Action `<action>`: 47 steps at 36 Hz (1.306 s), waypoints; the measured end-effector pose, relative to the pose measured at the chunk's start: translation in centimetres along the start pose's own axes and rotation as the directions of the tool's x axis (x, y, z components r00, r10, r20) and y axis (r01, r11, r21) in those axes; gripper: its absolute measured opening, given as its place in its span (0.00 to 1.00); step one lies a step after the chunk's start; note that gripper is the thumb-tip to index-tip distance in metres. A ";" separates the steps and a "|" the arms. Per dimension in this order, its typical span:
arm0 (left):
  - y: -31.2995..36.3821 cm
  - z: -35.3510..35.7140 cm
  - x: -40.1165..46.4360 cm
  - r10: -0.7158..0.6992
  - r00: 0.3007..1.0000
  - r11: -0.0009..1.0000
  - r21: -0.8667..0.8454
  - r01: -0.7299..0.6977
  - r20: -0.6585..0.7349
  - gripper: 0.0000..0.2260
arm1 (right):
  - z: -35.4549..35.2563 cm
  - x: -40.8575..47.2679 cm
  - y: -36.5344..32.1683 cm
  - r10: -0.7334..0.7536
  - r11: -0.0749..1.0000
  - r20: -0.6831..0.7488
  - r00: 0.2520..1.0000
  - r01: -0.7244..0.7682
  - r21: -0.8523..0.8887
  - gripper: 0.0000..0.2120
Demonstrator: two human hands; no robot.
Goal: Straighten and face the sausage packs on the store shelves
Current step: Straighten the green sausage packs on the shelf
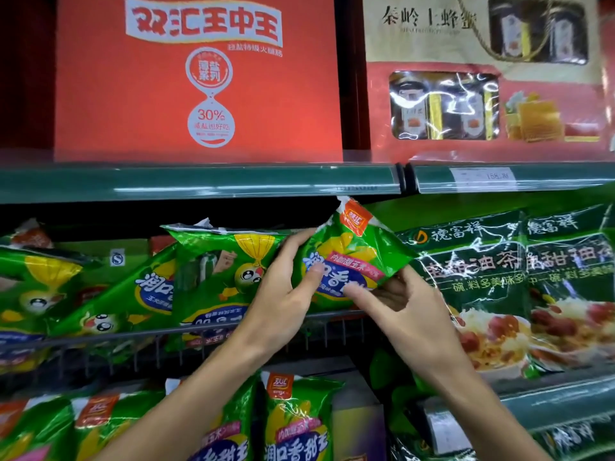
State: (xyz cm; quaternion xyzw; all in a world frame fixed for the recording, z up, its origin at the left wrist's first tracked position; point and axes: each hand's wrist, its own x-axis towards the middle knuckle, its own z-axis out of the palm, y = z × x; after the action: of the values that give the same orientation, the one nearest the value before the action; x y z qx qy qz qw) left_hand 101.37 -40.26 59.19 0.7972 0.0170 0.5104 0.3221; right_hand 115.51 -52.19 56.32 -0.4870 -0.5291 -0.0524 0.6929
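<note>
A green sausage pack [352,251] with a yellow corn picture and an orange brand tag stands tilted on the middle shelf, its top corner leaning right. My left hand [283,294] grips its left edge, thumb across the front label. My right hand [402,304] holds its lower right corner, index finger on the label. To the left, another green pack [223,271] stands upside down, and two more packs [66,294] lie slanted against each other. On the shelf below, several packs [296,424] stand upright.
A wire rail [149,334] runs along the middle shelf's front. Large green oil-tea bags [519,277] fill the right side. Above the green shelf edge [199,181] stand a red gift box [199,78] and a honey gift box [482,78].
</note>
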 end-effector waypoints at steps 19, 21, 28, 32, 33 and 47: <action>0.5 0.3 0.7 0.054 0.990 0.996 0.061 -0.062 0.133 0.23 | -2.8 2.5 -2.2 -0.171 0.977 0.100 0.980 0.156 0.145 0.19; 0.1 0.5 0.8 0.053 0.995 0.997 0.054 -0.058 0.088 0.22 | -3.3 3.0 -1.8 -0.161 0.983 0.188 0.969 0.139 0.124 0.16; 0.1 0.6 1.4 -0.148 0.977 0.982 0.141 0.127 0.152 0.30 | -2.9 4.5 -0.8 -0.114 0.984 0.149 0.982 0.132 -0.119 0.13; 0.1 0.4 1.2 -0.252 0.951 0.936 0.297 0.192 0.181 0.40 | -2.6 4.7 -0.8 -0.080 0.922 0.188 0.979 0.145 -0.360 0.13; 0.0 0.5 1.2 -0.248 0.952 0.935 0.301 0.187 0.178 0.39 | -2.6 4.5 -0.7 -0.097 0.906 0.164 0.982 0.155 -0.393 0.14; 0.3 0.8 1.9 -0.358 0.919 0.890 0.357 0.282 0.167 0.37 | -2.4 2.4 2.6 -0.244 0.853 -0.100 0.965 0.165 -0.494 0.16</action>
State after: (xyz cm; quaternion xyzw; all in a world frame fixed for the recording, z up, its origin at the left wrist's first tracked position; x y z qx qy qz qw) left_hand 102.87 -40.19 60.64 0.8785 0.1961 0.3451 0.2658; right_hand 119.77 -51.51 56.69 -0.5792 -0.4913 -0.2945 0.5800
